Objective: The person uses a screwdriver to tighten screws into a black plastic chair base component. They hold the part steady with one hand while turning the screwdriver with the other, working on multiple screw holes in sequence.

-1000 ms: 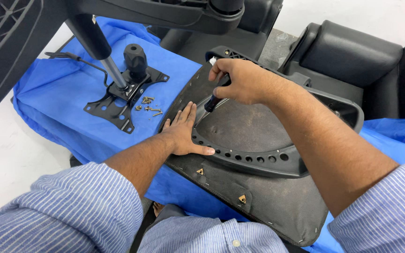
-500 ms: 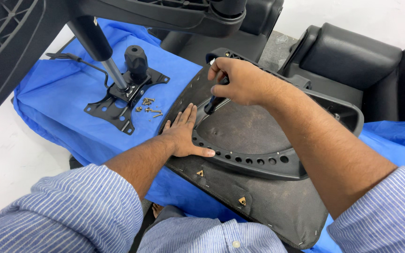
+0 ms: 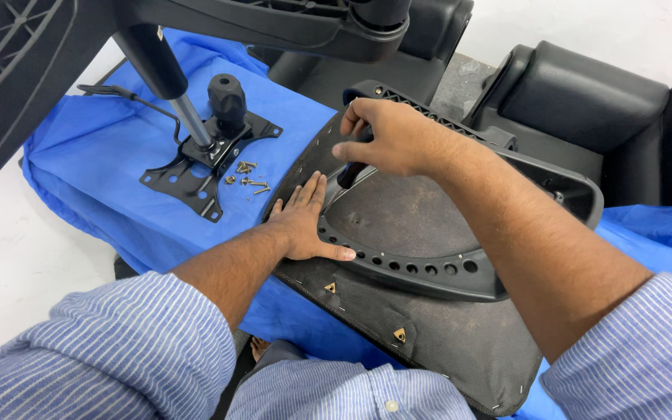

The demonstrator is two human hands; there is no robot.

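Observation:
An upturned black chair seat (image 3: 437, 342) lies on a blue cloth (image 3: 118, 179), with a black plastic frame (image 3: 421, 268) with a row of holes lying on it. My left hand (image 3: 305, 222) rests flat on the seat's left edge, fingers apart. My right hand (image 3: 386, 140) is closed around a dark tool handle (image 3: 349, 173) that points down at the frame's upper left part. The tool's tip is hidden behind the hand and frame.
A black metal chair mechanism plate (image 3: 204, 159) with a knob and gas cylinder sits on the cloth at left, loose screws (image 3: 246, 175) beside it. A chair base (image 3: 33, 70) looms at top left. Black armrests and cushions (image 3: 585, 101) lie at top right.
My right hand has turned slightly on the tool handle and shifted a little toward the left. My left hand stays pressed on the seat.

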